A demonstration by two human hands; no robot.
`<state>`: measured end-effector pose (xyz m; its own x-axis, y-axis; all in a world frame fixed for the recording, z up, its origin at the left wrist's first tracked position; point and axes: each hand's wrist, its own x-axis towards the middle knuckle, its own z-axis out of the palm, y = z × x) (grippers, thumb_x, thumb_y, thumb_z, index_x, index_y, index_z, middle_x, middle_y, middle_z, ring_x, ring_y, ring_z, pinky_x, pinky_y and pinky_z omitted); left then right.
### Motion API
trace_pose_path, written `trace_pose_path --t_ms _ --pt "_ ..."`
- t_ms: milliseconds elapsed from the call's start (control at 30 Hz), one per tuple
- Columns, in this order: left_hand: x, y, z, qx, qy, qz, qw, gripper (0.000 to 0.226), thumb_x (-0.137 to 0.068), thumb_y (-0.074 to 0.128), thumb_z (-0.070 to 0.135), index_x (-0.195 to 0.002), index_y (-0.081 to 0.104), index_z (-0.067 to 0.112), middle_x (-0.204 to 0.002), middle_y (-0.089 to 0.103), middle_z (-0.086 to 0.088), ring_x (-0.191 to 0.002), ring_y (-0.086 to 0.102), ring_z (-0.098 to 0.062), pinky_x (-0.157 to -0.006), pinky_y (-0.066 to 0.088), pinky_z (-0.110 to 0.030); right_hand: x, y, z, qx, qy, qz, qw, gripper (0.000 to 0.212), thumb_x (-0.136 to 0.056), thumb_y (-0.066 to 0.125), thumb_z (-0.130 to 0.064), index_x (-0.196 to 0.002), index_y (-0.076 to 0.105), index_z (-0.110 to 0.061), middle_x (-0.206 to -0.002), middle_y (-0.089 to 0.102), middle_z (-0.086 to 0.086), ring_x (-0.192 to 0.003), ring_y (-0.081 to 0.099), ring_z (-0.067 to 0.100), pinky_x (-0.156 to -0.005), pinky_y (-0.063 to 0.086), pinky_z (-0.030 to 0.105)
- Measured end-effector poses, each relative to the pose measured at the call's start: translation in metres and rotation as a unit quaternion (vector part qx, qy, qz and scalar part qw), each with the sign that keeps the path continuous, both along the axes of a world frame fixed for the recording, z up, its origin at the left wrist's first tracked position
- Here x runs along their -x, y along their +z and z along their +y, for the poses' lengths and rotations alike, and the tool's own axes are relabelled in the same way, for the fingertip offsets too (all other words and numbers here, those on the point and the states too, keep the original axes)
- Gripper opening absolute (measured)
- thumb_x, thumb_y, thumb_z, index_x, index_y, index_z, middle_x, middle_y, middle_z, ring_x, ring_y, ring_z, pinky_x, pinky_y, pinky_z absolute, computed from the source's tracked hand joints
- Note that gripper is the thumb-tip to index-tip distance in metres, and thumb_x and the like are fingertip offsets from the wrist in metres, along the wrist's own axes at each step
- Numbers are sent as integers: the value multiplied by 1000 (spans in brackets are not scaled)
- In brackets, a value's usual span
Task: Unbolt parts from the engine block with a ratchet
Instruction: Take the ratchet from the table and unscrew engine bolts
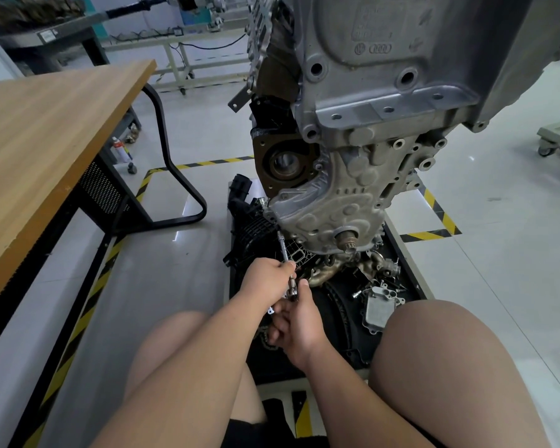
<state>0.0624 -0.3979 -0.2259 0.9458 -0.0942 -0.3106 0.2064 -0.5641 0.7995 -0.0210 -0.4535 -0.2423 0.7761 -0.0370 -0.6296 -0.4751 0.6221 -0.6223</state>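
- Left knee [178,347] and right knee [450,357] sit wide apart at the bottom of the view, with both forearms reaching forward between them.
- Right hand [299,324] is the nearer of the hands. Its fingers are curled round the handle of the ratchet [292,291], and the thumb lies up beside the ratchet head.
- Left hand [269,276] sits just ahead, touching the right, with its fingers closed round the lower part of the extension bar [283,250].
- The bar runs up and slightly left from the hands, and its tip meets the lower left corner of the engine block [353,195].
- A dark tray [404,260] lies on the floor under the block and the hands. It holds loose parts:
  - a silver finned cooler housing [379,307] right of the right hand
  - a rusty exhaust manifold [337,270] just beyond it
  - a black plastic manifold [249,221] on the left, close beside the bar
  - a flat gasket [298,250] behind the bar
  - small bolts and brackets [374,282]
- The block hangs upright above the tray and fills the upper middle, so it hides most of what lies behind it.
- Yellow-and-black floor tape [440,218] borders the area.
- A wooden tabletop [46,140] on black legs stands to the left, well apart from the hands.
- A wheeled cart [556,137] sits far right, and a pale metal bench frame [181,46] stands at the back.
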Motion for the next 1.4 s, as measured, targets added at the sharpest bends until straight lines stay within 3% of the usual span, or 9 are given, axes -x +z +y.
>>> trace_pose_path --t_ms 233,433,567,733,900,1067,1167,1300,1400 --pt "-1 -1 0 -8 -5 5 1000 37 -88 63 35 -54 66 22 -33 45 10 -30 41 -1 -39 32 -18 0 -5 -2 73 -14 -16 997 56 -100 37 -56 -66 53 -13 -43 38 -2 -36 36 11 -46 34 25" --pt "-2 -3 1 0 -1 6 1000 34 -87 65 35 -56 68 21 -47 62 7 -49 58 -8 -57 47 -23 2 -8 -4 164 -26 -47 985 42 -100 45 -45 -84 57 -8 -47 46 -4 -41 44 11 -45 38 23" --pt "-3 -6 -1 4 6 2 1000 33 -87 66 33 -56 68 22 -51 65 8 -54 60 -9 -59 47 -23 3 -6 -4 194 -37 -54 979 39 -100 50 -37 -71 48 -11 -48 46 -6 -42 41 9 -44 37 20" --pt "-4 -7 -2 3 4 2 1000 33 -86 66 34 -56 68 21 -47 63 9 -51 59 -6 -58 45 -23 2 -8 -5 188 -37 -67 979 39 -101 45 -38 -77 55 -9 -49 49 -4 -42 44 9 -46 39 22" --pt "-2 -4 -3 -16 -5 -6 1000 38 -86 66 38 -60 61 11 -32 41 12 -31 39 -1 -46 31 -21 -2 -13 -2 122 -25 -40 991 62 -102 29 -54 -88 63 -5 -45 50 3 -40 47 13 -49 42 25" --pt "-2 -1 -3 -11 -10 6 1000 36 -89 62 39 -62 66 15 -36 51 11 -32 45 1 -37 33 -15 -3 -13 1 91 -15 -26 995 70 -100 24 -60 -78 58 -4 -41 46 3 -35 43 14 -51 41 26" --pt "0 2 -3 -11 -24 29 999 35 -92 58 39 -64 67 21 -34 50 11 -29 45 -1 -32 31 -13 -2 -11 1 56 -33 -30 997 63 -102 23 -57 -90 57 -6 -45 45 1 -36 37 16 -43 36 21" --pt "2 3 -4 -11 -28 42 999 31 -91 56 35 -66 69 21 -36 51 11 -29 44 -2 -31 29 -13 0 -5 0 57 -13 -16 998 74 -99 19 -64 -56 49 -11 -39 34 4 -33 34 18 -44 31 23" --pt "1 3 -5 -13 -30 24 999 30 -90 56 30 -65 69 20 -36 52 10 -29 44 0 -33 32 -13 1 -2 1 55 -16 -14 998 75 -99 19 -64 -52 46 -12 -38 32 4 -33 34 19 -46 30 25"
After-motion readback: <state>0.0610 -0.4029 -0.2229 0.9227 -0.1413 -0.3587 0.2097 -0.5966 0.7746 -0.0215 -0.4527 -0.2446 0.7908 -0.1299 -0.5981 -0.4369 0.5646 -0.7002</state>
